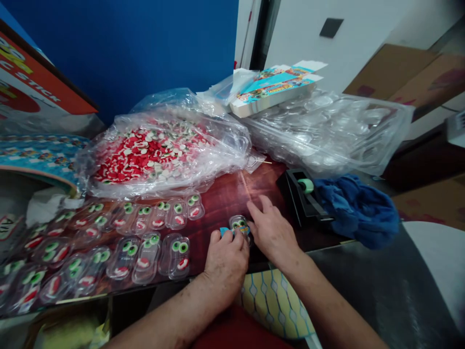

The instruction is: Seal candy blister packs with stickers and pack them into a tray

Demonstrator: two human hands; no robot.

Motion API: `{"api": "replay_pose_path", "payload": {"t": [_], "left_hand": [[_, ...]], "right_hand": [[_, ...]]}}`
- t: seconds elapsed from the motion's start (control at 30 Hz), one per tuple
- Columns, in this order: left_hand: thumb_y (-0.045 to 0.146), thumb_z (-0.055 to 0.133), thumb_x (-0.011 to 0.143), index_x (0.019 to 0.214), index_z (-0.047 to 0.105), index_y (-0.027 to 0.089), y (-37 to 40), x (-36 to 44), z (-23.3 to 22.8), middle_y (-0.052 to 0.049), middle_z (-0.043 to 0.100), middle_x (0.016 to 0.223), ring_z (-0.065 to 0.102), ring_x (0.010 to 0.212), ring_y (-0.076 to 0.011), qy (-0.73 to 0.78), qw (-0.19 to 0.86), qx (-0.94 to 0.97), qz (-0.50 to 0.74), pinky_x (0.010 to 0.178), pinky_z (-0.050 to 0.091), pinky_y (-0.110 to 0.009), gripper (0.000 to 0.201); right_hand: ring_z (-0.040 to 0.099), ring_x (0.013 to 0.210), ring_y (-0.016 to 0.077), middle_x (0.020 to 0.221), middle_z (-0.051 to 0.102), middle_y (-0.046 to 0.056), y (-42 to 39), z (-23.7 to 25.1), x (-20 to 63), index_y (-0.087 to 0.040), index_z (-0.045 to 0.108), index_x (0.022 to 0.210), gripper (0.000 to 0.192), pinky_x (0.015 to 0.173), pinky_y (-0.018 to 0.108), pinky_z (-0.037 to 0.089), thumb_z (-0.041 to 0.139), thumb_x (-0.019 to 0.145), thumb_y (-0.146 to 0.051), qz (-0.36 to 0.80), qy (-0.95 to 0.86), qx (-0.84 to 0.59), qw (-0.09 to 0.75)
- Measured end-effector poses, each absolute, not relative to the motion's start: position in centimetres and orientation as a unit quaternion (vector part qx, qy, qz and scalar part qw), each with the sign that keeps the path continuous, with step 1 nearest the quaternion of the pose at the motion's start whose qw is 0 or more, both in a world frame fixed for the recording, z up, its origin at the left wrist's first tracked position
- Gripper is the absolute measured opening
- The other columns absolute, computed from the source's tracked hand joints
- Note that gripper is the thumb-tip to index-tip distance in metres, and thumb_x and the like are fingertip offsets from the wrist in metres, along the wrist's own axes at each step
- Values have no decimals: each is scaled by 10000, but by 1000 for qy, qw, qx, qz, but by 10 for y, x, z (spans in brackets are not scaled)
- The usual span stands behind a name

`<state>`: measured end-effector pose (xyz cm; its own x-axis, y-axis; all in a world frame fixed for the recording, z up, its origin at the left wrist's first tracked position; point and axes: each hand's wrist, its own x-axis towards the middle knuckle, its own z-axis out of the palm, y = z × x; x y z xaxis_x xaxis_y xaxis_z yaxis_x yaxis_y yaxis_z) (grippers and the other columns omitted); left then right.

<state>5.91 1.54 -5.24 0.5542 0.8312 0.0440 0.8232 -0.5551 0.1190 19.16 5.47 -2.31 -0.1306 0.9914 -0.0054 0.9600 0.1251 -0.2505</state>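
- Nearest, at bottom: two bare forearms over a patterned seat.
- Centre: a clear eyeball pack, partly hidden, long axis apparently pointing away, just beyond the nearer left hand, its curled fingers pinching a blue card.
- Right hand: beside it, loosely spread, seemingly holding nothing.
- Dark reddish table; blue panel upper left.

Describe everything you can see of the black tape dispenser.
The tape dispenser is black, apparently hard plastic, with a pale green roll or core showing near its top. It sits angled on the reddish-brown tabletop, right of the right hand, which does not touch it. A crumpled blue cloth lies beside it; contact is unclear.
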Motion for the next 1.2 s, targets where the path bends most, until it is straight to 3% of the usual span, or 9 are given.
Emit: {"api": "replay_pose_path", "payload": {"t": [0.07,0.17,0.3,0.43,0.53,0.63,0.73,0.97,1.2], "left_hand": [[212,459,843,934,612,228,14,58,-53,-42,584,1005,455,821,-189,467,32,882,49,635,283,-365,179],[197,430,859,1002,592,242,13,55,-53,-30,585,1053,461,813,-184,465,0,883,60,621,283,-353,220],[229,435,870,1073,565,261,8,46,-51,-22,579,1140,476,805,-174,448,-12,890,83,618,299,-339,243],[236,439,867,1010,599,276,5,36,-46,-11,590,1164,498,799,-174,457,43,870,179,674,340,-358,218],[324,544,795,1027,585,241,9,33,-34,-67,596,1132,529,865,-191,559,197,726,348,747,394,-369,250],[425,638,675,878,587,156,18,33,-14,-61,645,806,563,645,-147,584,487,487,430,597,448,-293,341],[471,695,578,601,513,150,24,30,3,36,528,502,452,425,-70,498,653,365,439,443,376,-207,369],[413,741,544,623,539,140,20,10,20,37,548,503,470,411,-58,454,729,352,372,423,367,-183,348],[451,745,505,609,536,140,24,6,14,37,553,458,452,360,-59,521,661,318,436,373,359,-179,389]], "right_hand": [[477,905,230,1066,523,114,66,-18,187,-197,607,951,196,701,322,365,494,790,-196,117,-794,-592,67],[461,839,190,829,536,62,85,-17,185,-169,585,687,92,756,318,353,526,756,-168,257,-805,-527,94],[452,622,119,624,490,-16,94,-21,193,-168,484,601,120,611,247,370,571,667,-120,352,-765,-527,116],[484,518,94,578,514,-50,77,-22,199,-178,466,768,55,496,206,379,504,741,-208,450,-709,-517,164],[528,572,97,667,553,-31,57,-16,195,-173,468,932,242,554,225,423,546,733,-285,564,-563,-496,344],[510,561,94,659,537,-38,39,-5,182,-190,485,1056,425,547,227,413,645,678,-306,609,-446,-461,467],[498,551,93,643,525,-44,27,8,170,-208,480,1108,460,530,223,402,653,694,-309,609,-439,-454,479],[507,607,104,684,539,-23,19,15,158,-204,504,1117,400,562,236,407,612,744,-299,596,-510,-444,434],[546,705,118,812,575,-5,16,3,157,-262,220,1341,757,624,257,441,652,719,-269,665,-459,-407,426]]}}
